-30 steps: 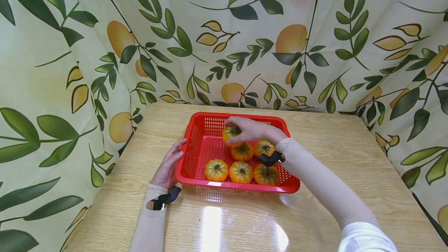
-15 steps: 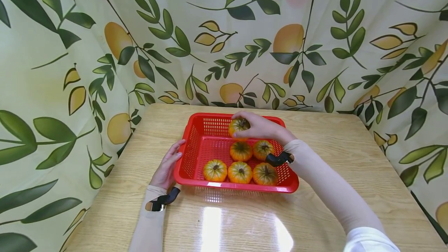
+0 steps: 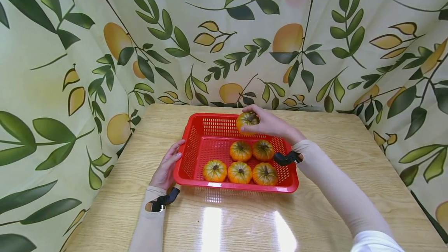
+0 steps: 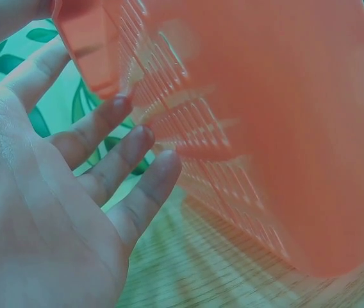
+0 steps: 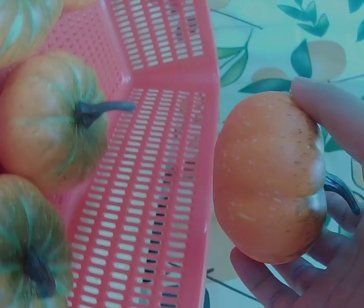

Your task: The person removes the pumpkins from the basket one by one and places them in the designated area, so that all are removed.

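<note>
My right hand (image 3: 266, 123) pinches a small orange pumpkin (image 3: 246, 123) between thumb and fingers, over the basket's far side. In the right wrist view this pumpkin (image 5: 268, 179) shows its smooth ribbed side, its dark stem pointing to the palm. Several more pumpkins (image 3: 239, 172) sit in two rows inside a red plastic basket (image 3: 201, 184), toward its front and right. At the basket's left end, my left hand (image 3: 166, 168) touches the side with its fingertips. The left wrist view has those fingers (image 4: 147, 186) spread and nearly straight along the slotted wall (image 4: 195, 128).
The basket stands on a light wooden table (image 3: 350, 174) with glare near the front. A curtain (image 3: 224, 42) printed with leaves and fruit hangs behind the table and along both sides. The basket's left part shows its bare mesh floor (image 3: 211, 149).
The right hand has moved right and toward the back with the pumpkin, from over the basket's middle to its far rim. The left hand stays at the basket's left side.
</note>
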{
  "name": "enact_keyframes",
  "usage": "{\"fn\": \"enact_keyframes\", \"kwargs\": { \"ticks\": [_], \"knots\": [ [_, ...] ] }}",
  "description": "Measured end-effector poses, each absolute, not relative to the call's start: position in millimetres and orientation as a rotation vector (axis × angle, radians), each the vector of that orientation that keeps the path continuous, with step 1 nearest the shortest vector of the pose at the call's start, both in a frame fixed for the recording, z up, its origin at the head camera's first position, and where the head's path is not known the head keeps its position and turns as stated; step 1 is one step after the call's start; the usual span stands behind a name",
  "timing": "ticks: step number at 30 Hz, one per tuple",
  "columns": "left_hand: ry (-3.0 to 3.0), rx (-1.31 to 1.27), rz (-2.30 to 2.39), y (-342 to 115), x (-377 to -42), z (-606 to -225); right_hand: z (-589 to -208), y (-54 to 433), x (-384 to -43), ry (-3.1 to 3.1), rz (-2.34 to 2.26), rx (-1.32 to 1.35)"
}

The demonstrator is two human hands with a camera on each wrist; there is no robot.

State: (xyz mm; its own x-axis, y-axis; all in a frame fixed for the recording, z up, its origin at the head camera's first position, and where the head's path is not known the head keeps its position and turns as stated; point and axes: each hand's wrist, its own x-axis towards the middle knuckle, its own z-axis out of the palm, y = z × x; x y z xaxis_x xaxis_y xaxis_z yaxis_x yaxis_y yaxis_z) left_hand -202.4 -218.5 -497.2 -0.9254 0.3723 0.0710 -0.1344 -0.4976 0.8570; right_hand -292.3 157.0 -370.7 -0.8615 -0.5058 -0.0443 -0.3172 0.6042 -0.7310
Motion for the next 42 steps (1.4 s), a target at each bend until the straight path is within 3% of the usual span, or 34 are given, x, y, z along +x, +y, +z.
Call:
{"fn": "enact_keyframes", "kwargs": {
  "ticks": [42],
  "knots": [
    [1.353, 0.342, 2.472, -219, -203, -496, -349, 238, -281, 2.786, -1.085, -0.481]
  ]
}}
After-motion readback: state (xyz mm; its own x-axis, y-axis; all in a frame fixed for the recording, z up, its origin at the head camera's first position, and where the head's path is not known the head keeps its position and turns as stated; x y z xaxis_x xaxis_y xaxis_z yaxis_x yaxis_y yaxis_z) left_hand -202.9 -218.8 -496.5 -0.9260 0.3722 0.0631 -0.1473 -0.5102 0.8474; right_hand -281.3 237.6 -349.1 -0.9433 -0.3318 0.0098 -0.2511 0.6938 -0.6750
